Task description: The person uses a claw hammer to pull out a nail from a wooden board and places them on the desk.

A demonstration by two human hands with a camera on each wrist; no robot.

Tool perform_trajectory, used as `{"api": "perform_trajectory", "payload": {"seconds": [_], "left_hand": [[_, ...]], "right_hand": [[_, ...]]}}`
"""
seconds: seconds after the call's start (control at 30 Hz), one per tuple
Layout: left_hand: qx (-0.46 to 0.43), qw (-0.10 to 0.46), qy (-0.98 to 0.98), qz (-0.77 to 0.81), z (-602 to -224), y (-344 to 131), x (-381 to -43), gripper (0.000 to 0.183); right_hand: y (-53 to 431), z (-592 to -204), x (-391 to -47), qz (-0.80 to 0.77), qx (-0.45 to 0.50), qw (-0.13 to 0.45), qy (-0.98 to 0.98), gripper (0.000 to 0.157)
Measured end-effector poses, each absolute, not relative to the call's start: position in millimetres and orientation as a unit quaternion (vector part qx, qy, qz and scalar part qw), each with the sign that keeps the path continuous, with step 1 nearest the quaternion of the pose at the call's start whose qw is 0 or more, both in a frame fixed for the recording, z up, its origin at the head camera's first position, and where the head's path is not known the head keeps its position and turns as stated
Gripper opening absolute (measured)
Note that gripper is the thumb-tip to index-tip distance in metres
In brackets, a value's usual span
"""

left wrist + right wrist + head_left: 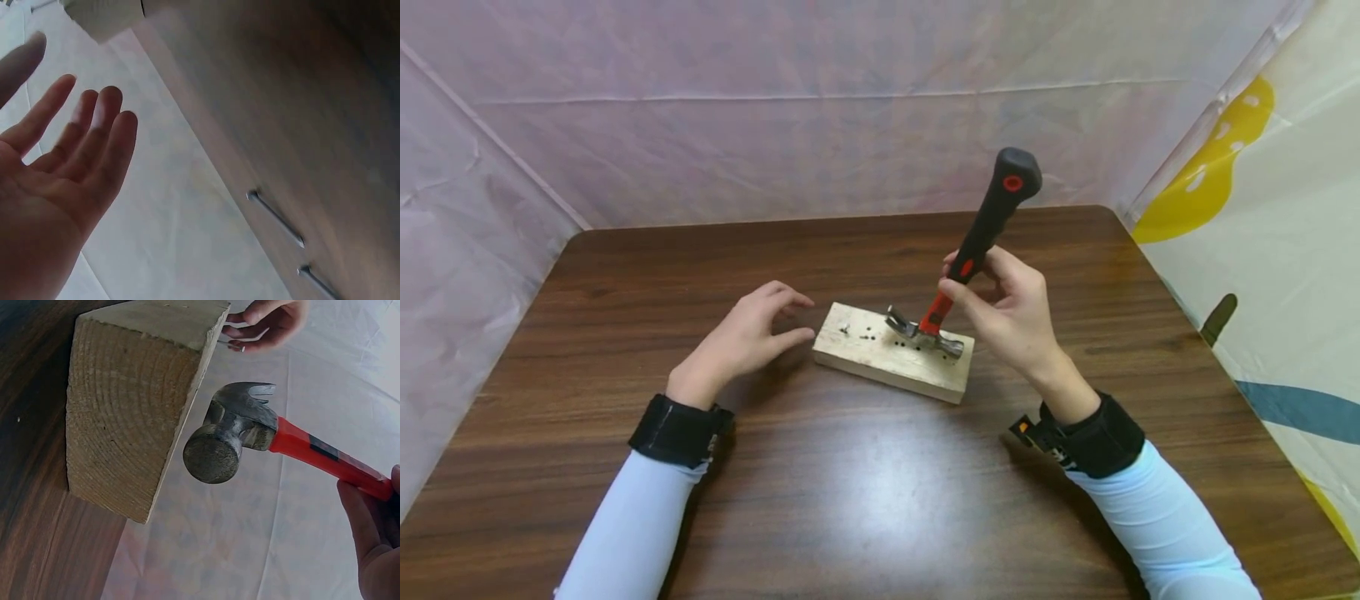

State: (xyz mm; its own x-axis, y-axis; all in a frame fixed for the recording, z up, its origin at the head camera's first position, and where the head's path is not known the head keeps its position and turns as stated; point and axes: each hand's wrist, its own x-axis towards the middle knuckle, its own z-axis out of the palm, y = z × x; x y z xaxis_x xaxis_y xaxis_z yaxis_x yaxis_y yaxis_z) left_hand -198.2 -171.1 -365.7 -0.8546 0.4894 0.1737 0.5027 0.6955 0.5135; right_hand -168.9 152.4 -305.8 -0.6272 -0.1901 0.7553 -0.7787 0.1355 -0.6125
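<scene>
My right hand (1011, 317) grips the claw hammer (981, 237) by its black and red handle, thumb on one side and fingers on the other. The handle leans up and away to the right. Just over the pale wooden block (887, 371) hangs the hammer's metal head, with a small gap showing in the right wrist view. Dark holes dot the block's top, and a nail (845, 329) sticks up near its left end. Beside that end, my left hand (748, 333) holds nothing; its fingers are loosely bent, the fingertips near the block's edge.
In the left wrist view, two loose nails (278, 219) lie on the brown wooden table (625, 283). A pale sheet (775, 158) hangs behind the table, and a patterned sheet (1285, 333) stands along the right side. Both wrists wear black straps.
</scene>
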Motion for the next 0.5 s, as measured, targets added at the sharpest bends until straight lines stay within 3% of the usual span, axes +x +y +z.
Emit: {"api": "perform_trajectory", "payload": {"seconds": [0.23,0.5], "left_hand": [[-0.289,-0.039,-0.924,-0.248,-369.8,-155.9,-195.3,0.055],[-0.3,-0.033,-0.914,-0.27,-373.7,-151.1,-195.4,0.054]], "right_hand": [[153.6,-304.1,-167.9,0.549,0.348,0.249,-0.718,0.027],[160.2,-323.2,-181.8,0.545,0.353,0.235,-0.724,0.029]]}}
